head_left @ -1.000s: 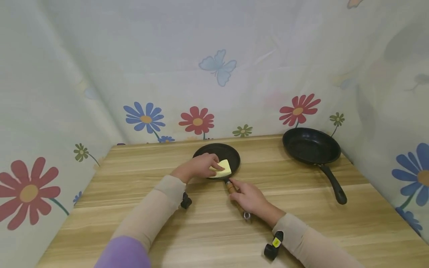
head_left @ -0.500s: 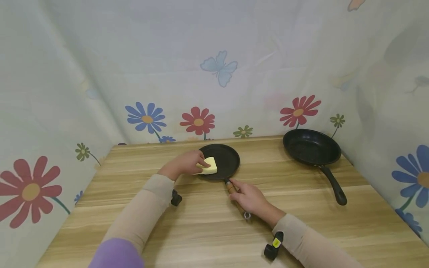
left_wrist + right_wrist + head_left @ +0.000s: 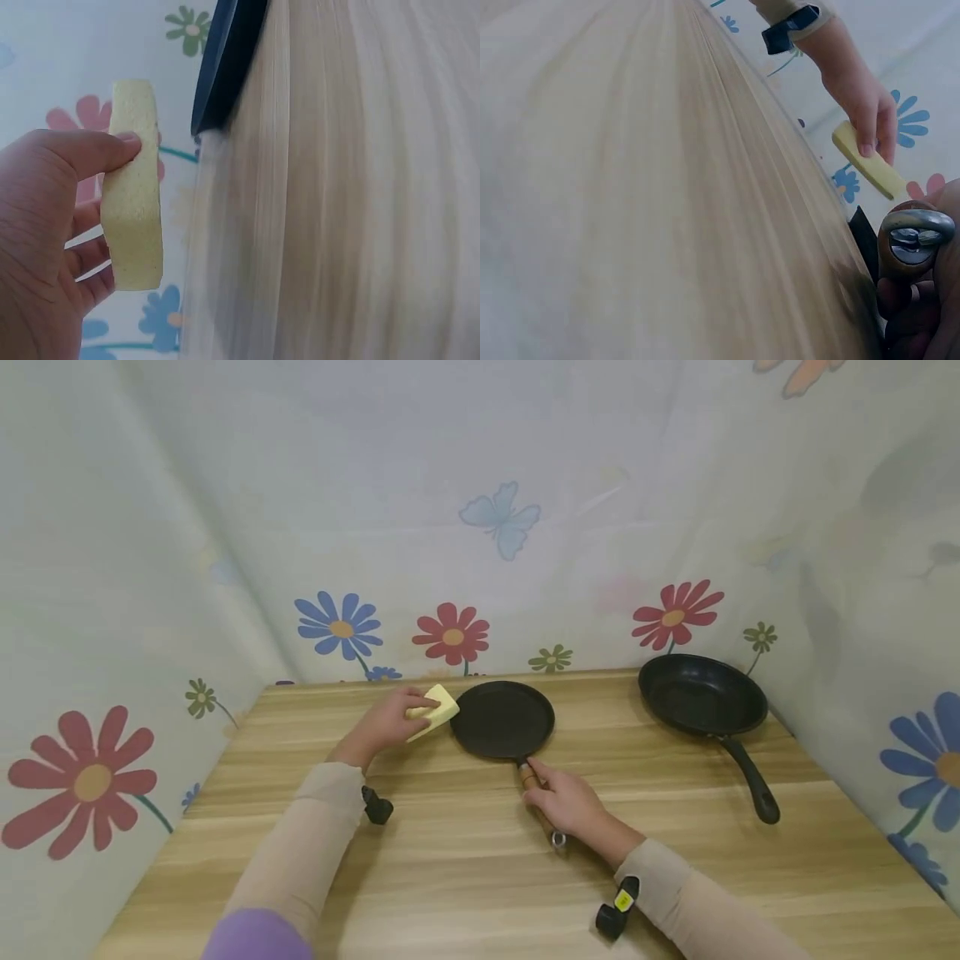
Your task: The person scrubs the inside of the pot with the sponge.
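A black frying pan [image 3: 702, 695] sits at the far right of the wood-grain tabletop [image 3: 465, 885], its black handle [image 3: 748, 781] pointing near and slightly right. A pale backdrop [image 3: 360, 468] rises beyond, printed with red, blue and green flowers and a light-blue butterfly [image 3: 504, 520] on the far side.

gap between flat pan [image 3: 502, 720] and skillet [image 3: 703, 695], backdrop [image 3: 375, 527] blocking rear

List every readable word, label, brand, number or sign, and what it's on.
No text can be read in any view.
Yellow label on the black wrist device by the right sleeve: marks too small and blurred to read.
Yellow sponge, flat pan, deeper pan: no lettering seen.
Backdrop: flowers and butterflies, no lettering seen.
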`<action>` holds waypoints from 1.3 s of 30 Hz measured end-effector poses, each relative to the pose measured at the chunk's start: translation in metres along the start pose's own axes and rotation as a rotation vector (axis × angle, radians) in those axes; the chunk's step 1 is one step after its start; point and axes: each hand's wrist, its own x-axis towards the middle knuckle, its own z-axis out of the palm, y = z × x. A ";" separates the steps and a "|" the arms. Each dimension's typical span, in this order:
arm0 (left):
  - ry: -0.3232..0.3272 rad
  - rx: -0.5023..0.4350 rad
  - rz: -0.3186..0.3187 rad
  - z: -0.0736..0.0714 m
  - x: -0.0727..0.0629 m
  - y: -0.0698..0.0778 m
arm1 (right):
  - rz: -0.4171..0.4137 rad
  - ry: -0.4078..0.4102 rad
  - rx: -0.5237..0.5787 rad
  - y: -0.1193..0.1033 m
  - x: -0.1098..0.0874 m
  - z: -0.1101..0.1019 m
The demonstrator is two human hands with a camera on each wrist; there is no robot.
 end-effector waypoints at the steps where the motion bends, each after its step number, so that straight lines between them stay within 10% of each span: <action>1: 0.015 -0.015 -0.010 -0.001 -0.003 -0.003 | 0.007 0.004 -0.006 0.001 0.000 -0.002; 39: 0.134 0.062 -0.276 -0.058 -0.118 -0.088 | 0.108 0.050 -0.038 0.081 -0.006 -0.067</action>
